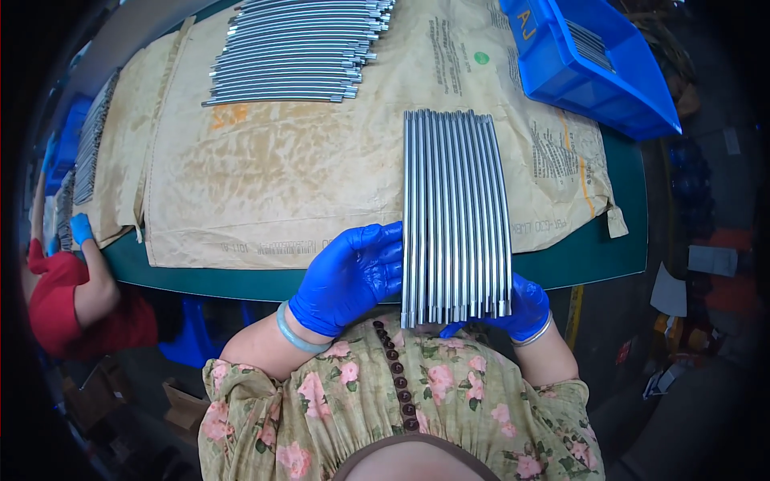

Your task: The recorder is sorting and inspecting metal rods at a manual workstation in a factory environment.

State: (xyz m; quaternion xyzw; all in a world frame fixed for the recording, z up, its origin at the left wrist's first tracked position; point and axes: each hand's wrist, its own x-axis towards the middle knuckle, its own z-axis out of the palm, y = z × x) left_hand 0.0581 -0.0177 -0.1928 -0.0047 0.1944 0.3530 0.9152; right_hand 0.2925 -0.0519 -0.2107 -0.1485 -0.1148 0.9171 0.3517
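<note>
A flat row of slim, shiny metal rods [457, 216] lies across my two hands, over the table's near edge. Blue gloves cover both hands. My left hand [353, 272] is turned palm inward, its fingers reaching to the row's left edge; the fingertips are hidden at the rods. From the lower right, my right hand [525, 309] holds the near end, with most of its fingers out of sight beneath the rods. The rods lie side by side, their near ends slightly uneven. Farther away, a larger row of similar rods [297, 52] rests on the brown paper sheet [241, 176].
The paper covers a green table [626, 184]. A blue plastic bin [597, 88] with rods inside stands at the far right. At the left, a person in red [80, 297] wearing a blue glove works near more rods [95, 140]. Cardboard boxes [184, 405] sit on the floor.
</note>
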